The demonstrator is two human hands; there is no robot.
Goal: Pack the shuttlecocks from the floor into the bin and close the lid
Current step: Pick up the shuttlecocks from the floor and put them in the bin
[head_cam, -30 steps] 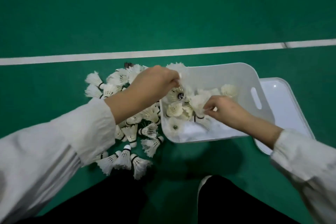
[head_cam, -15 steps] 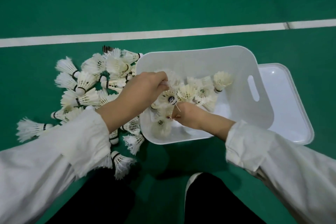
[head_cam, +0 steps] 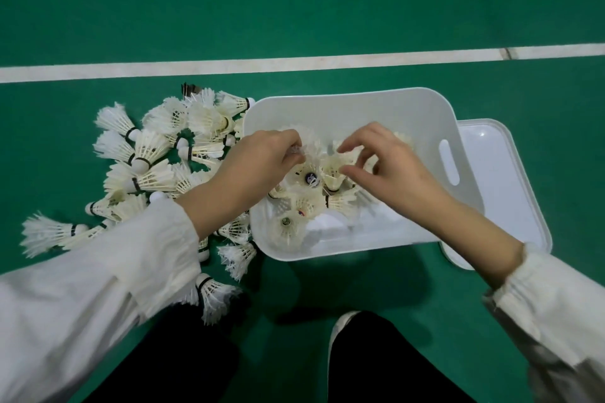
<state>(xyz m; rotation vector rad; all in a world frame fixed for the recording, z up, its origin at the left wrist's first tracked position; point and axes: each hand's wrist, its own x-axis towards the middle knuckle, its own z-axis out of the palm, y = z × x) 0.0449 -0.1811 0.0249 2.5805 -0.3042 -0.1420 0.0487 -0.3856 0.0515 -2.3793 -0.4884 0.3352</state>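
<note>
A white plastic bin [head_cam: 360, 98] sits on the green floor, holding several feathered shuttlecocks [head_cam: 304, 206] heaped in its left half. Its lid [head_cam: 510, 193] lies flat to the right, partly under the bin. A larger pile of shuttlecocks [head_cam: 154, 157] is spread on the floor left of the bin. My left hand [head_cam: 262, 163] reaches over the bin's left rim, its fingertips pinching a shuttlecock's feathers. My right hand [head_cam: 389, 170] hovers over the middle of the bin, thumb and forefinger curved round a shuttlecock [head_cam: 337, 162] on top of the heap.
A white court line [head_cam: 294, 64] crosses the floor beyond the bin. My black-trousered legs and a white shoe tip [head_cam: 340, 324] are just in front of the bin. More shuttlecocks [head_cam: 216, 298] lie by my left knee.
My right hand has risen from the bin's near-left corner to the middle of the heap, its fingers now spread. My left hand has stayed at the left rim.
</note>
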